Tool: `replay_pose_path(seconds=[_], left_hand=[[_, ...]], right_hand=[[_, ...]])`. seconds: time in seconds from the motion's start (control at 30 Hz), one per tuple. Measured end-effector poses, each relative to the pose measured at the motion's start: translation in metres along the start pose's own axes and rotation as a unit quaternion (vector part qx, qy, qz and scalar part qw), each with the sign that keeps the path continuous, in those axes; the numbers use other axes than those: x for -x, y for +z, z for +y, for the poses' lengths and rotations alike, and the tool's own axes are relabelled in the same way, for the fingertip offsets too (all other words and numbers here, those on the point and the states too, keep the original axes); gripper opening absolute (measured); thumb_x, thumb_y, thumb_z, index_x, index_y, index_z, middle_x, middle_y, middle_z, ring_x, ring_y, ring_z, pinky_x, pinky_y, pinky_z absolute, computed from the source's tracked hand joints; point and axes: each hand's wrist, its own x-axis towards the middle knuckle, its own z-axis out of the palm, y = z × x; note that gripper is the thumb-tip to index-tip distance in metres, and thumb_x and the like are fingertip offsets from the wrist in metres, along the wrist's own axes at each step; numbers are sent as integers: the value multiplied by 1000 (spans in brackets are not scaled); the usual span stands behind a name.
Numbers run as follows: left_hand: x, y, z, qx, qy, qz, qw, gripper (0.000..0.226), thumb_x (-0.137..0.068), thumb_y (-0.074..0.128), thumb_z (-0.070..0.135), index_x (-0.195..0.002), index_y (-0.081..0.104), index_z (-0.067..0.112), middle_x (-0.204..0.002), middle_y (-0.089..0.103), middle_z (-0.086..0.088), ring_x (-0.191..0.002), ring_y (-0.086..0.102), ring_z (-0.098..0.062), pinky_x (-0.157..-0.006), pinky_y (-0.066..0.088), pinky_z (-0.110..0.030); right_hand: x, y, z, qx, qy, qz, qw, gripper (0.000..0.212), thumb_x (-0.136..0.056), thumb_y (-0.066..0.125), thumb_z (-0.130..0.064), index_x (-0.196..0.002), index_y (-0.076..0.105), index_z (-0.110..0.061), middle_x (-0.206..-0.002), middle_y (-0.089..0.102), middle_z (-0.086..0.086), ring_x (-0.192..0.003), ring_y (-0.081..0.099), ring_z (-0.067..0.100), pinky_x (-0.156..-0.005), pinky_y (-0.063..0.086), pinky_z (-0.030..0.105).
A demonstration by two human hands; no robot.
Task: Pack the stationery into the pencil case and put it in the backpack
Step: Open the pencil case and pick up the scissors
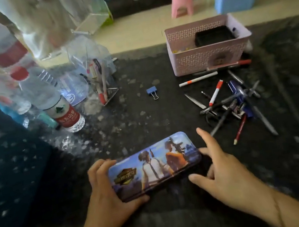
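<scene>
Both hands are on the pencil case (pixel 154 165), which lies closed and flat on the dark speckled table (pixel 125 117) right in front of me. My left hand (pixel 107 195) grips its left end, fingers curled over the far edge and thumb pressed against the near edge. My right hand (pixel 222 172) is spread open at the right end, some fingertips touching the case's short side, the index finger lifted and pointing away, the thumb hanging free near the front corner.

Just beyond my right hand lies the loose stationery (pixel 235 99): a tangle of pens, pencils and what look like scissors, crossing one another. Behind that heap stands a pink perforated basket (pixel 208 57) with a black box inside. A blue binder clip (pixel 152 91) lies alone near the table's middle. To the left stand a clear water bottle (pixel 58 108) with a red label and a clear pen holder (pixel 100 82). A dark blue backpack (pixel 5 167) fills the left edge.
</scene>
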Motion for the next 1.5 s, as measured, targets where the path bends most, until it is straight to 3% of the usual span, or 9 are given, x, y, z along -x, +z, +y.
replay_pose_path(seconds=[0.13,0.23,0.4,0.5,0.67,0.73,0.87,1.1,1.5], left_hand=[[3,1,4,73,-39,17,996,96,-48,88,53,-124,33,31,-126,37,-3,-114,47,-16,-99,39,-20],[4,-5,14,125,-92,34,987,86,-59,86,40,-128,38,22,-119,52,-2,-103,54,-12,-86,40,-11],[-28,-9,6,248,-213,135,935,73,-76,71,46,-135,37,22,-126,59,-7,-106,59,-20,-95,48,-40],[-35,-8,-2,232,-228,88,942,78,-79,71,41,-142,29,22,-132,54,-2,-112,57,-21,-99,46,-46],[-22,-27,-7,63,-129,-33,989,90,-63,64,73,-139,36,32,-144,39,10,-130,38,-16,-110,36,-43],[-16,-31,-7,-26,-74,-113,990,108,-52,60,83,-143,18,43,-147,21,20,-138,16,-10,-116,18,-39],[-16,-21,0,-110,4,-171,979,118,-54,72,71,-144,1,46,-143,28,22,-133,21,-5,-111,18,-34],[-14,-15,-5,-100,13,-125,987,116,-56,73,61,-143,-3,48,-142,31,22,-130,26,-5,-105,27,-33],[-15,-16,0,-84,4,-126,988,123,-54,77,59,-140,-11,53,-137,36,19,-127,29,-6,-108,29,-36]], right_hand=[[3,8,18,5,-26,45,999,102,-78,73,-38,-148,-2,-43,-135,54,-16,-111,62,21,-98,46,40],[15,15,13,20,11,52,998,100,-78,72,-41,-150,2,-36,-140,50,-15,-128,49,18,-107,37,44],[13,14,6,-13,36,67,997,88,-83,70,-35,-150,13,-35,-138,52,-11,-128,48,16,-106,37,43],[5,15,6,13,36,104,994,75,-84,66,-42,-146,25,-36,-133,55,-13,-125,50,15,-102,41,39],[-12,16,-18,213,-25,144,966,74,-80,55,-64,-144,30,-35,-143,40,-13,-127,40,14,-96,43,34],[-22,20,-26,272,-99,111,951,89,-71,48,-78,-146,27,-34,-151,27,-13,-137,24,14,-108,31,34],[-40,33,-31,359,-173,1,917,106,-60,32,-87,-149,-2,-41,-158,3,-19,-145,-13,11,-118,-1,48],[-49,38,-31,286,-187,2,940,105,-54,49,-81,-146,15,-43,-146,29,-18,-139,16,9,-117,-2,52],[-50,36,-40,308,-194,-16,931,106,-59,66,-74,-147,19,-37,-138,24,-15,-129,7,6,-117,1,37]])
